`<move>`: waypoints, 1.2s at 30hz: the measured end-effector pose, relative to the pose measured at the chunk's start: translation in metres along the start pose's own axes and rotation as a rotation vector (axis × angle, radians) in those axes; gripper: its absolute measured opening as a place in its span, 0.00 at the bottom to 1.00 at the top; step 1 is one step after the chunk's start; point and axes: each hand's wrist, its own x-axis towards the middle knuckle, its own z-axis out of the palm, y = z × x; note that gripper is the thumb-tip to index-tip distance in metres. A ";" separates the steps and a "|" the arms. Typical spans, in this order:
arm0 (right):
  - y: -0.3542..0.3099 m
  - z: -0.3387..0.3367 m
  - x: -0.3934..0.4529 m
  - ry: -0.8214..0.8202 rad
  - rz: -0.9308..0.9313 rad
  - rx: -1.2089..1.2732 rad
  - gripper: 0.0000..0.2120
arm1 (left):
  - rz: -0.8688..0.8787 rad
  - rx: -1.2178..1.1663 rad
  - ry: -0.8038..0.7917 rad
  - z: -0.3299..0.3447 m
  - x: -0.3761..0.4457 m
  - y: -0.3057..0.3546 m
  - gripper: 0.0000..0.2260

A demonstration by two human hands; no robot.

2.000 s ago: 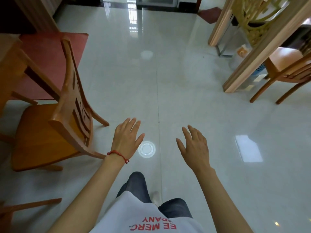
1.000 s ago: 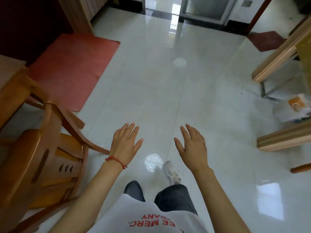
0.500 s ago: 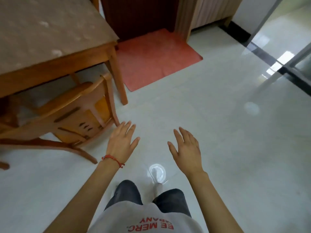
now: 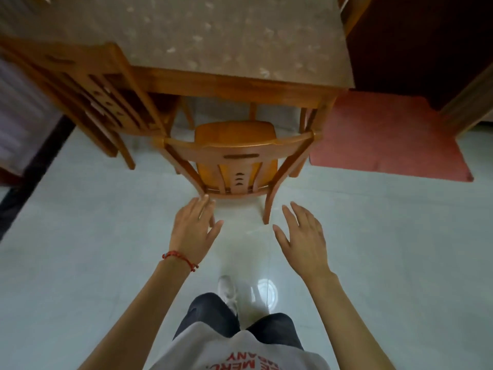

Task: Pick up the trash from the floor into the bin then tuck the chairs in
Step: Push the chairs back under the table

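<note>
A wooden chair [image 4: 237,149] stands straight ahead with its back toward me and its seat partly under the wooden table [image 4: 202,36]. My left hand [image 4: 193,231], with a red string bracelet on the wrist, hovers open just short of the chair's rear left leg. My right hand [image 4: 302,239] is open too, near the rear right leg and apart from it. Neither hand holds anything. No trash or bin is in view.
A second wooden chair [image 4: 88,86] stands at the table's left side. A red mat [image 4: 384,134] lies on the white tile floor [image 4: 80,249] to the right of the table. A dark doorway is at the upper right.
My view has swung left until the table and chair sit straight ahead. Both hands stayed open and raised and now hover close to the chair's back legs.
</note>
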 end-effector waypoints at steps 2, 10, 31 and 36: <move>-0.010 0.002 0.016 0.003 -0.038 -0.018 0.24 | -0.039 -0.016 0.022 -0.001 0.004 -0.012 0.28; -0.023 0.007 0.069 0.025 -0.044 -0.032 0.21 | -0.040 -0.070 0.073 -0.008 0.049 -0.029 0.23; -0.043 -0.009 0.170 -0.077 0.600 1.008 0.15 | -0.668 -0.946 0.168 -0.026 0.140 0.008 0.16; -0.042 -0.007 0.186 -0.067 0.657 0.973 0.22 | -0.713 -0.893 0.209 -0.021 0.152 0.005 0.17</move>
